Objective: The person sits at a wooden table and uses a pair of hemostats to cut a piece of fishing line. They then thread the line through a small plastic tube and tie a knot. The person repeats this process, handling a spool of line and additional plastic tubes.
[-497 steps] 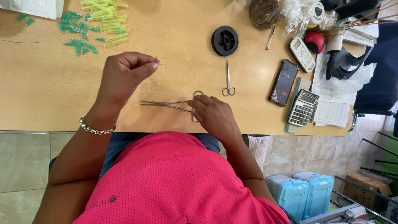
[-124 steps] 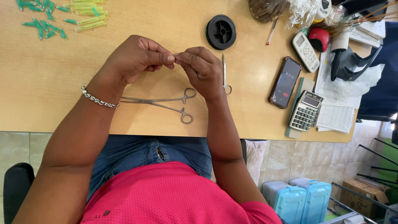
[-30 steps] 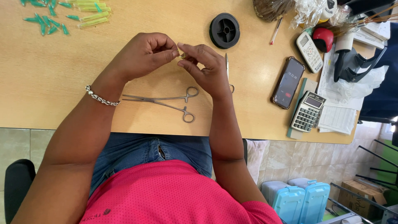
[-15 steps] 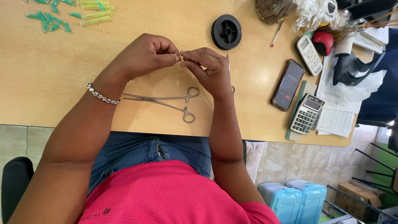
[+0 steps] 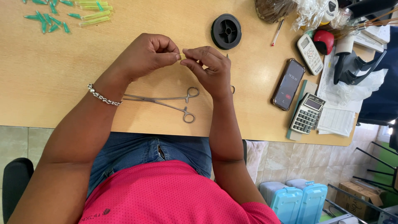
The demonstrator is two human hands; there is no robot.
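My left hand (image 5: 149, 56) and my right hand (image 5: 209, 68) meet fingertip to fingertip above the wooden table (image 5: 54, 83). Between the pinched fingers sits a small yellowish piece (image 5: 182, 56), held by both hands. Metal forceps (image 5: 163, 101) lie on the table just below the hands, ring handles pointing right. A pair of scissors is mostly hidden behind my right hand; only one ring handle (image 5: 232, 88) shows. A silver bracelet (image 5: 102, 96) is on my left wrist.
A black spool (image 5: 226, 31) lies beyond the hands. Green and yellow plastic tubes (image 5: 66, 16) are scattered at the far left. To the right lie a phone (image 5: 289, 84), a calculator (image 5: 307, 113), a white handset (image 5: 309, 53), papers and bagged items. Blue cases (image 5: 296, 199) stand on the floor.
The hands have stayed together in front of me, fingers shifting slightly on the small piece. The forceps have not moved.
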